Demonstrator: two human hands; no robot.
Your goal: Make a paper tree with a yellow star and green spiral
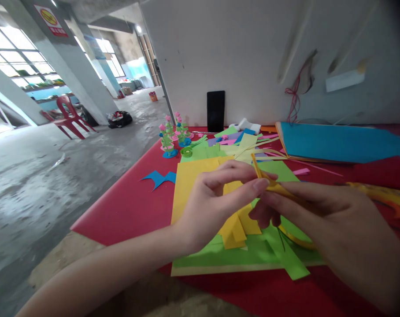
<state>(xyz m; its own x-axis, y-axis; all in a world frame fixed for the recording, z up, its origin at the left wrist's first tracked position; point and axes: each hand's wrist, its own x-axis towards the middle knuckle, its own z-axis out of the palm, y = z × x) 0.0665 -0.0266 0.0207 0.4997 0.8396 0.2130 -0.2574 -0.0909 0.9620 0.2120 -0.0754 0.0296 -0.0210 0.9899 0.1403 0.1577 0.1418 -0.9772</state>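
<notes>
A narrow yellow paper strip (257,168) is pinched between my two hands above the table. Thumb and fingers of my left hand (209,202) press on it near its upright, folded-looking end. My right hand (325,215) grips the strip just to the right, fingertips almost touching the left ones. Below them, yellow paper (190,180) and cut yellow pieces (235,233) lie on green sheets (200,259). Under my right hand, a green paper strip (294,264) sticks out past the sheets' front edge.
Small pink-and-green paper ornaments (168,143) stand at the table's far left. A blue paper scrap (157,179) lies nearby on the red tabletop (120,215). A black phone (216,111) leans on the wall. Blue sheets (338,143) lie back right, and a red chair (69,116) stands beyond.
</notes>
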